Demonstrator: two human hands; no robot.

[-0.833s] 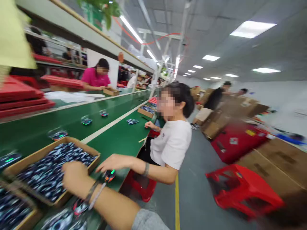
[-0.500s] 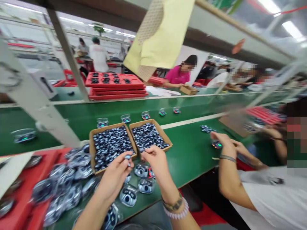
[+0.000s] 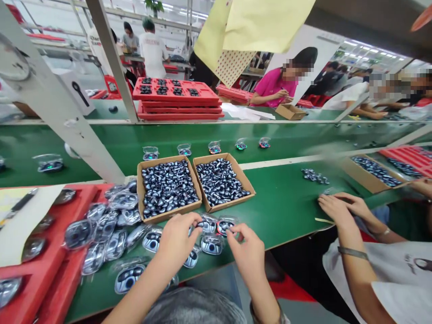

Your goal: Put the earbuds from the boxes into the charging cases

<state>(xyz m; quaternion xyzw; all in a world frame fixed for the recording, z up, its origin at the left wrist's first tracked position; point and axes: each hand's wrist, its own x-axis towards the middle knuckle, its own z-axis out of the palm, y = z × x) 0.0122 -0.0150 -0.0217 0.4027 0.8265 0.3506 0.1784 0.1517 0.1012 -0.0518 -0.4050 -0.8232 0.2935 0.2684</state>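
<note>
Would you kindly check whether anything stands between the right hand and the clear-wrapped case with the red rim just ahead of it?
Nothing visible does. The right hand reaches right up to the clear-wrapped case, with no other item between them.

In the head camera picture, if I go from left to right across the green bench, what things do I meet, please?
Red tray holding clear plastic packs → cardboard box of dark glossy parts → second cardboard box → small loose pile of similar parts → third cardboard box
</note>
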